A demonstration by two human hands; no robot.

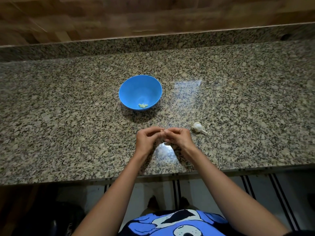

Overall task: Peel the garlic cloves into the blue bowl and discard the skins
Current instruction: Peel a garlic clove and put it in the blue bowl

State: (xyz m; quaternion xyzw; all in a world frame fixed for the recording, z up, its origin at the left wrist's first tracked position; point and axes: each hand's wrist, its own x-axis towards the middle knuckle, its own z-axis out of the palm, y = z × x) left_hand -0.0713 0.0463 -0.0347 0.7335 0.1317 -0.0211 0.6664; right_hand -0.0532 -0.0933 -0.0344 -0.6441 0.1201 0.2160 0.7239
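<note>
Left hand (146, 139): it is held just above the near part of the counter, with the fingers curled inward and the fingertips brought against those of the other hand.
Right hand (179, 137): it is held in the same way, with the fingers bent and the tips closed together at the meeting point of both hands.
Small pale piece (163, 132): it is pinched between the fingertips of both hands. It is mostly hidden, so it cannot be told whether it is a clove or only skin.
Blue bowl (123, 90): it is placed upright on the counter, beyond the hands and a little to their left, well apart from them.
Peeled garlic (142, 105): a few pale yellow pieces are seen on the bottom of the blue bowl, at its near side.
Garlic bulb (197, 127): it is laid on its side on the counter, just beside the right hand, with the stem pointed to the right.
Counter (68, 108): speckled granite, with a raised strip of the same stone at the back.
Wall (153, 14): wooden panels are seen behind the counter.
Shirt (170, 223): blue, with a cartoon print, seen at the bottom edge.
</note>
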